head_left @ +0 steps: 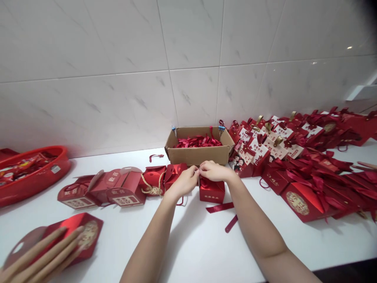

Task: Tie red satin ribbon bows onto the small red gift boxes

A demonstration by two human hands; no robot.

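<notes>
My left hand point(188, 179) and my right hand point(211, 171) meet at the top of a small red gift box point(212, 192), in front of the cardboard box. Both hands have their fingers pinched together at its upper left corner. What lies between the fingertips is too small to make out. Dark red ribbon point(220, 207) ends trail on the white table beside the gift box, near my right forearm. Just left of my left hand stand more red boxes, one with a gold rope handle point(153, 184).
The cardboard box point(198, 156) holds red ribbons against the tiled wall. Finished-looking red boxes point(297, 202) crowd the right side. A red basin point(35, 184) of packets stands left. Another person's hand point(50, 251) rests over a red box point(96, 232) at lower left.
</notes>
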